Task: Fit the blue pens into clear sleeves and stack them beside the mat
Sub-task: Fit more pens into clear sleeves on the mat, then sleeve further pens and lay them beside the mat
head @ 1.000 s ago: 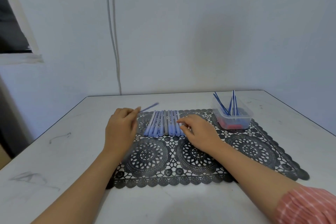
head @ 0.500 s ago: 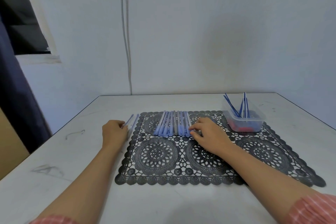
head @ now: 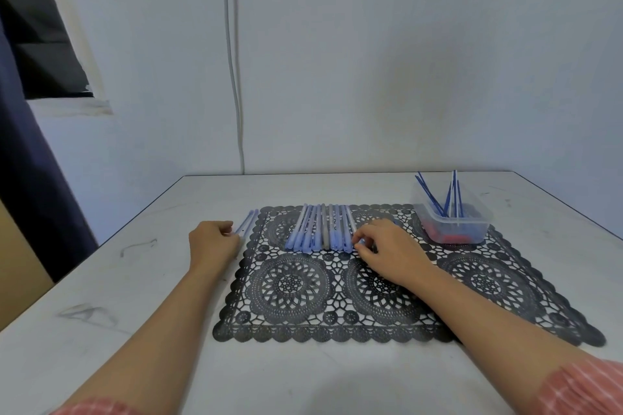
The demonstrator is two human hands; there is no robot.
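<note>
A black lace mat (head: 371,290) lies on the white table. Several clear sleeves with blue caps (head: 320,227) lie side by side at the mat's far edge. My right hand (head: 387,251) pinches the blue cap end of the rightmost sleeve in that row. Two filled pens (head: 247,221) lie on the table just left of the mat. My left hand (head: 212,241) rests beside them with its fingertips curled at their near ends. Thin blue pens (head: 445,195) stand in a clear tub (head: 451,227) on the mat's far right corner.
The table (head: 135,280) meets a white wall at its far side. A cable (head: 232,77) runs down the wall behind the table. A dark curtain (head: 30,162) hangs at the left. Red pieces lie in the tub's bottom.
My left hand carried a pen from above the mat down to the table on its left, where it now lies with another. My right hand stayed at the row's right end.
</note>
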